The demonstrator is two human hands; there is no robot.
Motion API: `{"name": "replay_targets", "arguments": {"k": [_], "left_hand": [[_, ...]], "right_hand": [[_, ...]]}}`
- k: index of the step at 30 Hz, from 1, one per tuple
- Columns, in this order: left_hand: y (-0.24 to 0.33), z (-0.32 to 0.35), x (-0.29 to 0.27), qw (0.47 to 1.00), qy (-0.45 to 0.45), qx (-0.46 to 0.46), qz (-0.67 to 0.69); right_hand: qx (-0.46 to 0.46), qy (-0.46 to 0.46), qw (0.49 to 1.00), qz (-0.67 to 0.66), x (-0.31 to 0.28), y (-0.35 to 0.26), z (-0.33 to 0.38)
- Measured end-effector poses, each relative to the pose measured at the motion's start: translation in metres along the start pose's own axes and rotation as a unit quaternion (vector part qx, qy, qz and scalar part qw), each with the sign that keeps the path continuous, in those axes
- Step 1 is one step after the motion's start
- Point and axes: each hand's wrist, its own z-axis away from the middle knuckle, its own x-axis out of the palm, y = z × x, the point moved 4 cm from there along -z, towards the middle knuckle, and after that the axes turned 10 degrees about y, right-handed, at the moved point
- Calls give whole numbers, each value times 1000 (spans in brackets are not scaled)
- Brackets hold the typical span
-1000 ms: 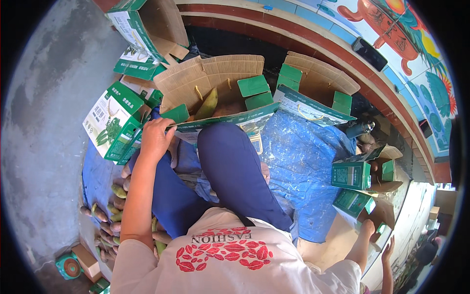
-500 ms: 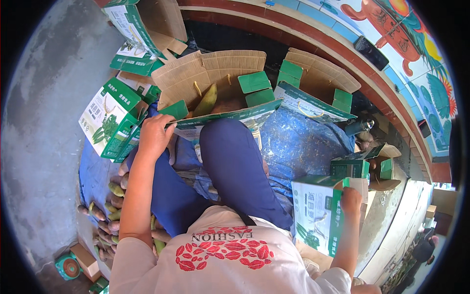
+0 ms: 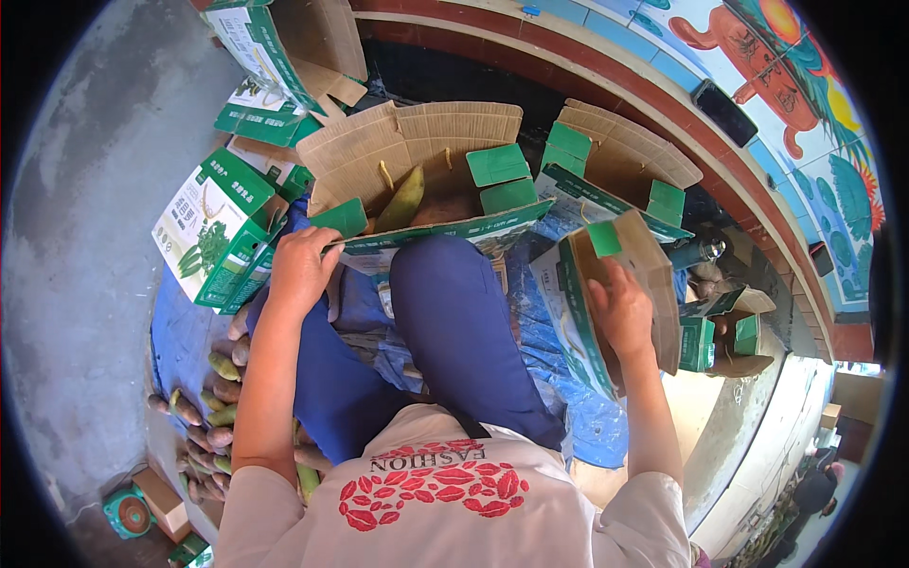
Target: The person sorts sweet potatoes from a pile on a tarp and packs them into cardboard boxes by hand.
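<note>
In front of my knees stands an open printed cardboard box (image 3: 426, 142) with its flaps up. Inside it lie a long green radish (image 3: 401, 201) and something brownish. My left hand (image 3: 305, 270) is closed on the near left edge of this box, thumb and fingers over the rim. On my right, a second open box (image 3: 651, 248) sits tilted, its brown inside showing and one green flap up. My right hand (image 3: 620, 308) is over its mouth, fingers bent and apart, close to the inner side. Whether the fingertips touch the cardboard I cannot tell.
Another open box (image 3: 620, 147) stands at the far right, a smaller one (image 3: 724, 336) beyond my right hand. Closed boxes (image 3: 213, 222) stand at the left. Radishes (image 3: 213, 426) lie heaped by my left leg. A blue sheet (image 3: 592, 426) covers the ground.
The box on my right has swung forward and turned, so its open mouth now shows. My right hand has moved forward and left from its edge to its mouth. My left hand has stayed put.
</note>
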Motion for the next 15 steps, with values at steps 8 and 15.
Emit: {"name": "replay_targets", "arguments": {"k": [8, 15], "left_hand": [[1, -1, 1, 1000, -2, -9, 10], [-2, 1, 1, 1000, -2, -24, 3]], "right_hand": [[192, 102, 955, 204, -17, 136, 32], [100, 7, 986, 130, 10, 182, 42]]}}
